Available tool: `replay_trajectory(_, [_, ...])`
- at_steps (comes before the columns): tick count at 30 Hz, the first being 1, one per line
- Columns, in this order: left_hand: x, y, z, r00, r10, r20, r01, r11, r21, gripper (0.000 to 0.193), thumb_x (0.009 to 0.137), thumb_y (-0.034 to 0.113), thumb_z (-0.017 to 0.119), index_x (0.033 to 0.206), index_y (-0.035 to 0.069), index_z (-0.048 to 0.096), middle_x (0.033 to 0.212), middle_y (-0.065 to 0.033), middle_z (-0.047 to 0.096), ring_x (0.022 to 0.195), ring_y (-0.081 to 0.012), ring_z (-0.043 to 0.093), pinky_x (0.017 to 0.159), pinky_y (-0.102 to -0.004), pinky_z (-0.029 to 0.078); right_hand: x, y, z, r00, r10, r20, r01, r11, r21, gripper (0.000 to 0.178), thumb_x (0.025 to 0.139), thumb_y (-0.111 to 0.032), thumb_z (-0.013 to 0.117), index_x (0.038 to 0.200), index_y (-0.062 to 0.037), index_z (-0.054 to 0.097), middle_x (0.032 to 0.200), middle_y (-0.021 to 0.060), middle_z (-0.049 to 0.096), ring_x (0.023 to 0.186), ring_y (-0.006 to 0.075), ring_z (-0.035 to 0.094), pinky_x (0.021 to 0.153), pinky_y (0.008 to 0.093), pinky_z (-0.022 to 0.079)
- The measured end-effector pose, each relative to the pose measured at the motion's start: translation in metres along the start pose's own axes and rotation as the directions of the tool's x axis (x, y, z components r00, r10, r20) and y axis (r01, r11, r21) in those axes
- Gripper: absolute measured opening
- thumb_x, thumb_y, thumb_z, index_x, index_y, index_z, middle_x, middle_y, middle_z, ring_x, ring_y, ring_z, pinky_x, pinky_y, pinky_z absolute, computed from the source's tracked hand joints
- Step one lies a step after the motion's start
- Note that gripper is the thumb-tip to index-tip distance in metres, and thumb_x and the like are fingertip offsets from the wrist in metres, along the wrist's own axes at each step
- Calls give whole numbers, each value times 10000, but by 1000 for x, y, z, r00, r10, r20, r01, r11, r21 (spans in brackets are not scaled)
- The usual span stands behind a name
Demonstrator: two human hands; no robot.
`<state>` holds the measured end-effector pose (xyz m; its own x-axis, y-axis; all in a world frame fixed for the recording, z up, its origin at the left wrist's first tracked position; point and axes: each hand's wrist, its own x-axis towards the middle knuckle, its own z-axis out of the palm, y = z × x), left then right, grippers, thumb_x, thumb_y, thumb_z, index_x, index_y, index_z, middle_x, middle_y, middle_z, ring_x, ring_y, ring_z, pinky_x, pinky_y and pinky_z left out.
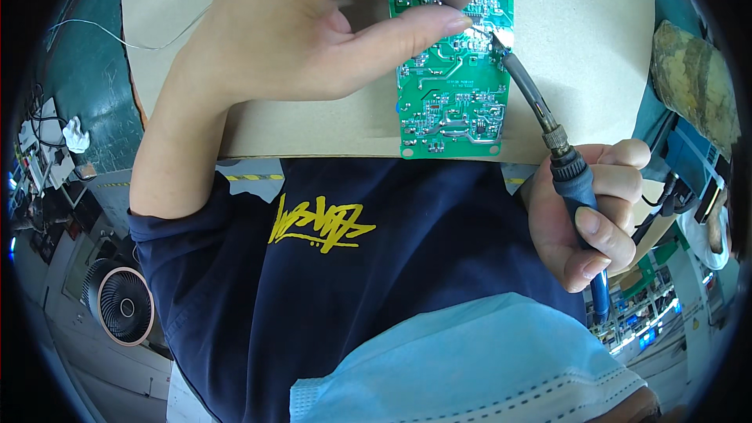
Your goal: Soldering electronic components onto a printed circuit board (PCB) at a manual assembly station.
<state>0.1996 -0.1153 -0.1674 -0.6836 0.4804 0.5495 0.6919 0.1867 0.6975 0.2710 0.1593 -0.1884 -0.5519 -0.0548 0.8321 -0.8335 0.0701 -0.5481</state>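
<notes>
A green circuit board (pixel 453 90) lies solder side up on a sheet of brown cardboard (pixel 580 23), its lower end close to the sheet's near edge. My left hand (pixel 313 39) reaches over the upper left of the board, thumb and fingers pinched on thin solder wire (pixel 141 48) that trails away to the left. In my right hand (pixel 607 215) is a blue-handled soldering iron (pixel 534 98), slanting up and left. Its tip meets the board near the right edge, close beside my left thumb. My left hand covers part of the board's upper left.
A green tabletop (pixel 98 82) shows left of the cardboard, with a crumpled white tissue (pixel 75 135) near cables and small items. At the right lies a mottled brown-green pad (pixel 693 70). A round black fan (pixel 125 308) stands low on the left.
</notes>
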Motion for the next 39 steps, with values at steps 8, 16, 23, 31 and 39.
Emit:
replay_trajectory(8, [0,-7,4,998,58,-16,-58,998,24,142,703,31,803,802,66,708,739,-45,641,719,-243,530,724,-363,419,-1,-1,2,1000,20,-12,-20,1000,-10,385,1027,-393,450,922,-73,637,623,-10,402,555,160,432,652,380,285])
replay_trajectory(16, [-6,1,-1,995,-90,33,91,996,-12,148,698,30,805,804,58,705,751,-48,636,734,-247,533,722,-363,419,0,-1,2,1000,14,-8,-14,1000,-4,376,1017,-385,456,908,-72,634,612,-13,389,548,160,428,651,381,282])
replay_trajectory(23, [-1,-7,4,994,89,-65,-89,996,11,157,693,26,811,807,58,708,756,-47,640,742,-249,535,710,-365,422,0,0,3,1000,1,-10,-1,1000,-12,379,1019,-386,453,920,-68,636,606,-9,393,542,163,432,640,378,310])
replay_trajectory(31, [-1,-4,-5,998,39,41,-41,997,58,150,697,28,813,803,64,714,757,-49,649,741,-252,537,712,-363,424,-1,-1,4,1000,17,-20,-17,1000,16,371,1017,-376,460,923,-66,639,608,-7,412,544,165,440,646,377,315])
replay_trajectory(39, [-4,-6,1,1000,14,0,-14,1000,6,147,704,28,814,813,56,720,767,-47,663,769,-248,545,710,-360,429,-2,-1,3,998,21,-58,-19,1000,25,370,1013,-383,475,915,-67,639,615,-11,411,570,166,453,664,382,306])
